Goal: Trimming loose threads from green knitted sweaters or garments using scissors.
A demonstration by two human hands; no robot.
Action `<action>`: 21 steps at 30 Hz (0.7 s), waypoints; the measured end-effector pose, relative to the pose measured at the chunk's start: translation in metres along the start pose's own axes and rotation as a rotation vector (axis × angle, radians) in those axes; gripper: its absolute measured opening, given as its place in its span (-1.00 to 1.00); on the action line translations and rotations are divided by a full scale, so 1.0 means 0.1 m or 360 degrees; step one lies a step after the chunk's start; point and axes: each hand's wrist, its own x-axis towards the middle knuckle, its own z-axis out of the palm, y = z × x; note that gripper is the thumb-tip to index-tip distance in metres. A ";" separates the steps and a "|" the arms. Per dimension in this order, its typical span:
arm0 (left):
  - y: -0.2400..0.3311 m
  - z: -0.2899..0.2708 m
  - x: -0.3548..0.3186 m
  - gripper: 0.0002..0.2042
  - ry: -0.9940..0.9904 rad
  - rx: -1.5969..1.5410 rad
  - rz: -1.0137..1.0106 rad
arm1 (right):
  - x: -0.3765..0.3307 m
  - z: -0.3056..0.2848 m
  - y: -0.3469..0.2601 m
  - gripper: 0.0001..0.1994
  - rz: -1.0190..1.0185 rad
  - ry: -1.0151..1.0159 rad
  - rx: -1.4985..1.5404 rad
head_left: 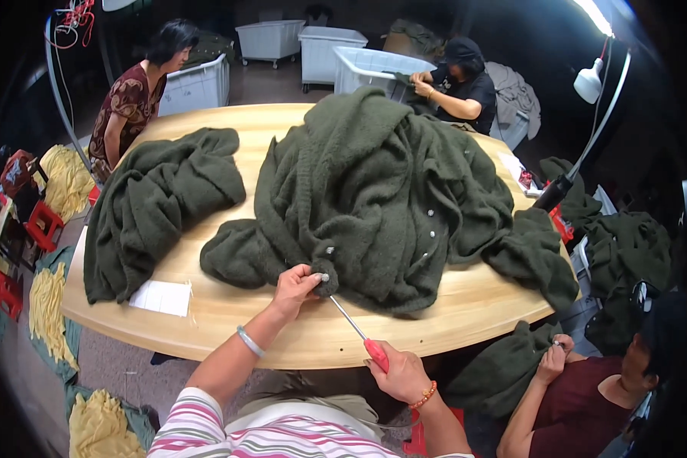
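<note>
A dark green knit cardigan (359,175) with shiny buttons lies heaped on the table before me. At its near edge my left hand (296,288) is closed, pinching a fold of the knit beside a silvery button (325,278). My right hand (401,372) grips the red handle of a tool (351,319) with a long thin metal shaft, much like a screwdriver. The shaft slants up and left, and its tip meets the cloth by my left fingers. Exactly how the tip touches the button or knit is hidden.
Another green knit piece (164,202) and a white paper (161,298) lie left on the wooden table (282,336). A lamp (589,82) hangs at right. One person sits close at right with green knitwear; two others are across the table, near white bins (330,53).
</note>
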 end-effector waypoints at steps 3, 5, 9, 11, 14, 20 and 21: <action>-0.09 -0.06 -0.05 -0.90 -0.0023 -0.0002 0.0028 | 0.02 0.02 -0.01 -0.65 0.0035 0.0044 -0.0043; -0.14 -0.07 -0.06 -0.90 -0.0037 0.0003 0.0011 | 0.04 0.04 -0.02 -0.65 0.0068 0.0079 -0.0024; -0.18 -0.04 -0.08 -0.90 -0.0111 0.0021 0.0037 | 0.07 0.03 -0.06 -0.65 0.0087 0.0017 -0.0063; -0.18 -0.03 -0.09 -0.91 -0.0114 0.0012 0.0027 | 0.07 0.03 -0.05 -0.65 0.0105 0.0045 -0.0075; -0.15 0.00 -0.11 -0.91 -0.0145 -0.0024 0.0058 | 0.04 0.01 -0.05 -0.65 0.0068 -0.0019 -0.0087; -0.22 -0.17 -0.14 -0.89 -0.0194 -0.0098 0.0061 | -0.01 0.00 -0.09 -0.63 0.0039 -0.0133 -0.0075; -0.17 -0.13 -0.18 -0.89 -0.0202 -0.0103 0.0086 | -0.03 0.02 -0.06 -0.62 -0.0067 -0.0170 0.0026</action>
